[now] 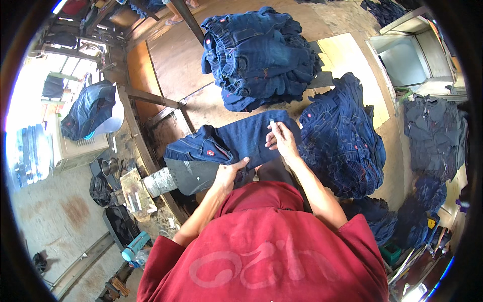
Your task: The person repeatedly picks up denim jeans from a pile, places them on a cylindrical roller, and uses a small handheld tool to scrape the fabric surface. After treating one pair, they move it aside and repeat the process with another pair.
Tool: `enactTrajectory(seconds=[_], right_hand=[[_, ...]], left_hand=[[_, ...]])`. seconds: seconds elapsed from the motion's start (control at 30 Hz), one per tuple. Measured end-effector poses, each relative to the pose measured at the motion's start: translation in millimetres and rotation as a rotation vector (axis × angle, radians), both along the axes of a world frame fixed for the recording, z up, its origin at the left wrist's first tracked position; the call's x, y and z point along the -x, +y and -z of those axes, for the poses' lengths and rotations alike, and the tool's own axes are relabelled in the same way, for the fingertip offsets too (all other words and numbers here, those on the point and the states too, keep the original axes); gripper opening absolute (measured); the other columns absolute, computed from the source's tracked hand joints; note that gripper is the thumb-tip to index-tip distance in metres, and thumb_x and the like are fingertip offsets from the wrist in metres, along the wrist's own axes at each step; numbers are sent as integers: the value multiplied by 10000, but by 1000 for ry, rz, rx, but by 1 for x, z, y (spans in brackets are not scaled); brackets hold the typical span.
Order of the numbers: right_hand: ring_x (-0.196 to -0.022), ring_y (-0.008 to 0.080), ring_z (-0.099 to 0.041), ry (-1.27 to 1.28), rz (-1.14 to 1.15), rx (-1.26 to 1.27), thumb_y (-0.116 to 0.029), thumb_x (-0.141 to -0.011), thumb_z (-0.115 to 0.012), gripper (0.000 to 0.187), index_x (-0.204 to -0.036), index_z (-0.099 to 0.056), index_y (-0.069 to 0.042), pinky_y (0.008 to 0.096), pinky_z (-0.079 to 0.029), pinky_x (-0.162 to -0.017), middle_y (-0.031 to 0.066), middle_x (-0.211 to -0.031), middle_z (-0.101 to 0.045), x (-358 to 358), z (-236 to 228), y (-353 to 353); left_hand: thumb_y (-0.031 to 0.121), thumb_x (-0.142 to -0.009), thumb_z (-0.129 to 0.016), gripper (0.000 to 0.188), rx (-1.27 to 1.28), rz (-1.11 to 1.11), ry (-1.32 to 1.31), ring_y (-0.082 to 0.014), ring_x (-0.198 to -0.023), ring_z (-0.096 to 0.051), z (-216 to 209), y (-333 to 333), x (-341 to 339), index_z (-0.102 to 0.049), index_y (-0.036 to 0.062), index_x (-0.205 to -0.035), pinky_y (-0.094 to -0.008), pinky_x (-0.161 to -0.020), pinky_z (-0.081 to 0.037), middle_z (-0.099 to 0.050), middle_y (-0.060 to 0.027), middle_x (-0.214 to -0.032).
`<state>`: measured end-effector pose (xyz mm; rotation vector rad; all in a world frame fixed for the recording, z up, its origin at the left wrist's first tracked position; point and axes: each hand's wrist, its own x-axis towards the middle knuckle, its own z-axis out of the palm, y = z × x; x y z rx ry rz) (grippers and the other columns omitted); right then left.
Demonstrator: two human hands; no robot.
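Note:
A pair of dark blue jeans (246,138) lies in front of me, spread partly over a dark flat board (188,177). A small red patch marks the denim near its waist end. My left hand (229,173) holds the near edge of the jeans, thumb on top; its other fingers are mostly hidden. Over the right part of the denim, my right hand (282,140) pinches a small white piece (272,122) between thumb and forefinger. What that piece is made of I cannot tell.
Beyond the jeans stands a tall stack of folded jeans (261,55). To the right lies another heap of jeans (342,138). Wooden beams (146,136) run along the left, beside a metal cup (109,166) and a pale plastic crate (78,148). Dark clothes (435,136) lie far right.

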<state>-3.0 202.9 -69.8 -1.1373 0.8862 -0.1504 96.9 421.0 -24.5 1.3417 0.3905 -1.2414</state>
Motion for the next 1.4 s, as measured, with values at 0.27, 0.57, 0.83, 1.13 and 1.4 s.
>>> enactTrajectory(seconds=[0.27,0.57,0.83,1.13,1.4], right_hand=[[-695,55,-548,48,-103,281,-323,-1101,-695,249,-1110,-639,-81,270,-520,-644,-33,-846,-610,32,-25,14],[-907,93,-667,253,-268,104,-315,-1018,-797,299,-1110,-803,-30,303,-529,-825,1,-977,-779,37,-29,55],[-659,23,-466,317,-78,-172,-339,-1048,-764,232,-1069,-752,-108,249,-381,-543,-101,-772,-569,53,-22,43],[-715,65,-516,303,9,388,-289,-1026,-802,309,-900,-716,-21,301,-441,-652,-36,-738,-611,52,-38,53],[-712,108,-541,337,17,337,-355,-1021,-799,380,-883,-730,-8,334,-458,-677,15,-739,-632,54,-45,51]], left_hand=[[62,-991,-786,445,16,-166,-133,-270,-1138,-742,13,7,16,-637,-79,-1386,-438,-1041,-598,-748,-159,-1306],[59,-930,-853,581,-18,110,-131,-270,-1185,-722,-1,-13,-2,-612,-70,-1443,-415,-1080,-568,-726,-148,-1371],[68,-927,-857,535,17,119,-76,-250,-1179,-708,-8,8,-15,-650,-61,-1404,-401,-1084,-549,-732,-133,-1345],[92,-999,-771,260,54,103,272,-266,-1021,-787,3,-17,-23,-739,-52,-1213,-427,-937,-657,-798,-145,-1174],[76,-932,-785,140,-97,63,10,-225,-792,-770,10,-32,0,-791,-13,-1039,-373,-771,-639,-812,-111,-945]])
